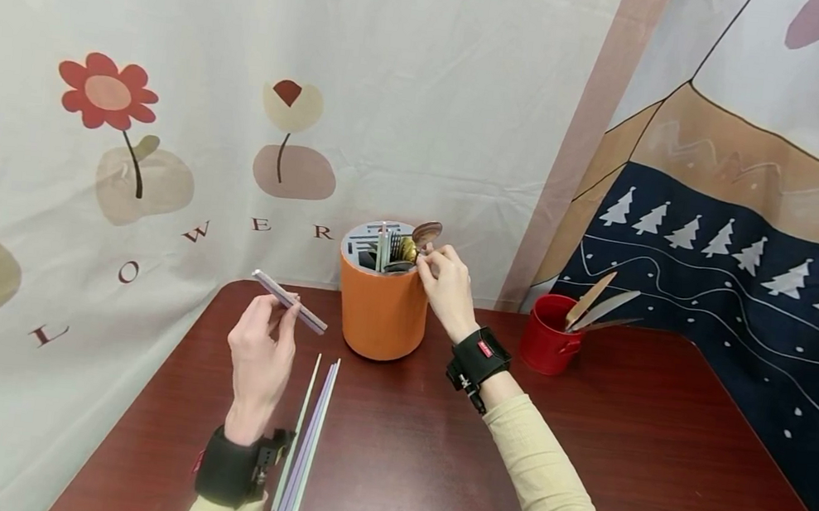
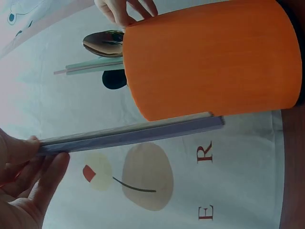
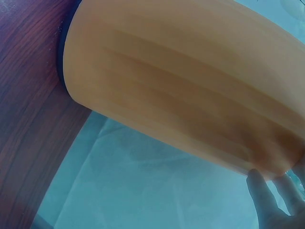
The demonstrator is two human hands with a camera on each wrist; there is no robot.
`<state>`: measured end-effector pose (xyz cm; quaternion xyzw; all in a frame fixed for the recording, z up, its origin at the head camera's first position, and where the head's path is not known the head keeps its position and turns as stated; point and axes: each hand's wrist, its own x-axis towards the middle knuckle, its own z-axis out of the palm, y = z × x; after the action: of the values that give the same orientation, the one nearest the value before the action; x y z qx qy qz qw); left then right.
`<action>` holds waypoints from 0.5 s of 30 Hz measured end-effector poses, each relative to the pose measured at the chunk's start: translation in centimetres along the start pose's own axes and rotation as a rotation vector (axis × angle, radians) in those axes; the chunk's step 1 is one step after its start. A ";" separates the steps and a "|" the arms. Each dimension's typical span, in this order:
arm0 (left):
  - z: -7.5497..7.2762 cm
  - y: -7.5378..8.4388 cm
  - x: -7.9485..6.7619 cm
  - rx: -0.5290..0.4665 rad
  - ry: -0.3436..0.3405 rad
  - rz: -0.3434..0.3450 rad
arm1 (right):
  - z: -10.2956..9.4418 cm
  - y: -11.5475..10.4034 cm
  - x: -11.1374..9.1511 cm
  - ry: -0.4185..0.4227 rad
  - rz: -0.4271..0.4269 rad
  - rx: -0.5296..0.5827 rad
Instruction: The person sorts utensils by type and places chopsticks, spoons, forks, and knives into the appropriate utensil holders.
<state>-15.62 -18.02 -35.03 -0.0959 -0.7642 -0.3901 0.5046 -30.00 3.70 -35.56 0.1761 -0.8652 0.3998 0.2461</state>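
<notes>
My left hand (image 1: 263, 352) pinches a pair of slim chopsticks (image 2: 133, 133), one pale and one lilac, between thumb and fingers. They slant in the air to the left of an orange utensil holder (image 1: 383, 311). At the holder's right rim is my right hand (image 1: 449, 285), its thumb and fingers pinching the edge. A spoon (image 1: 427, 233) sticks up from the slotted top (image 1: 357, 254), close to these fingertips. Forks (image 1: 395, 246) and pale green chopsticks (image 2: 95, 66) also stand in the holder. In the right wrist view the fingertips (image 3: 257, 183) meet the rim.
Several green and purple chopsticks (image 1: 305, 444) lie lengthwise on the dark wooden table (image 1: 402, 471), right of my left wrist. A red cup (image 1: 547, 336) with several knives (image 1: 602, 309) leaning out stands on the right. A printed cloth (image 1: 425, 107) hangs behind the table.
</notes>
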 end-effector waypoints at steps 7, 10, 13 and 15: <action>0.7 0.9 0.9 -0.074 0.085 0.023 | -0.1 -0.1 -0.1 -0.002 -0.001 0.011; 1.0 1.3 1.4 -0.095 0.122 0.041 | -0.1 -0.2 -0.1 -0.002 -0.002 0.015; 1.4 1.8 2.0 -0.099 0.160 0.061 | -0.1 -0.2 -0.1 0.002 -0.002 0.015; 1.7 2.1 2.4 -0.096 0.191 0.076 | -0.1 -0.2 -0.1 0.004 -0.003 0.013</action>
<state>-16.79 -16.04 -32.31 -0.1113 -0.6889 -0.4142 0.5844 -29.75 3.63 -35.45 0.1784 -0.8617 0.4054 0.2475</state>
